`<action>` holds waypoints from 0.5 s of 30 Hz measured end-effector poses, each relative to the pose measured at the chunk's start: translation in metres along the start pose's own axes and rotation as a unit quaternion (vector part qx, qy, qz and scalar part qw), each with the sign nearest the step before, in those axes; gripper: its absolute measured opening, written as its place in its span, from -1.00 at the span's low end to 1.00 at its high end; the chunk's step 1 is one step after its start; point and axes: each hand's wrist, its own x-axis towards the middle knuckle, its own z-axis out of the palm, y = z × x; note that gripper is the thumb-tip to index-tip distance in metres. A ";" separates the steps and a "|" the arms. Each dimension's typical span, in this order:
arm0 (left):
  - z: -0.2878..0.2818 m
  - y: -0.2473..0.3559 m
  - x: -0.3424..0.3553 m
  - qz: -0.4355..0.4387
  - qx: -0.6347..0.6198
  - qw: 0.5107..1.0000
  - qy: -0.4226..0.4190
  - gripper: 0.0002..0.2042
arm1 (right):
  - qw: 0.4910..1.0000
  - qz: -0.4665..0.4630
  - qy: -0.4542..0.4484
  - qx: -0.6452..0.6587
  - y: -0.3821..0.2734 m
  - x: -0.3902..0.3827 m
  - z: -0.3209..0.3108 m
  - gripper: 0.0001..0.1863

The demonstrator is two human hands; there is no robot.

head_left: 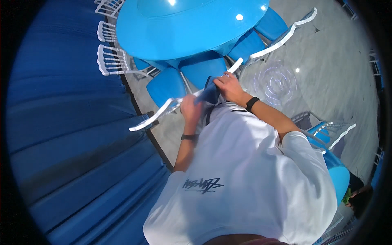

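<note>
A dark blue cloth point(210, 94) with a darker edge hangs bunched between my two hands, over the top rail of a white chair back point(157, 115). My right hand point(230, 87) is closed on the upper part of the cloth, fingers bent over it. At the cloth's left edge, right by the rail, is my left hand point(190, 109). Motion blurs its fingers, so whether it grips cloth or rail does not show. Just beyond the rail are blue chair seats point(166, 86).
A glossy blue oval table point(183, 32) stands ahead. Another white chair back point(277, 43) curves at right, and more white chairs point(112, 60) line the table's left. Blue draped fabric point(73, 122) fills the left side. Behind my right arm are a chair point(337, 134) and a blue rounded surface point(337, 175).
</note>
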 end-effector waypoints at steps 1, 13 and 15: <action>0.004 0.010 -0.002 -0.029 -0.038 0.997 -0.058 -0.67 | 1.000 0.024 0.015 0.009 -0.001 -0.004 -0.014 -0.65; 0.066 0.088 0.014 -0.154 -0.390 0.898 -0.135 -0.53 | 0.941 0.116 -0.044 0.314 0.026 -0.055 -0.074 -0.80; 0.072 0.103 0.034 -0.152 -0.476 0.864 -0.064 -0.50 | 0.940 0.104 -0.054 0.321 0.028 -0.055 -0.080 -0.81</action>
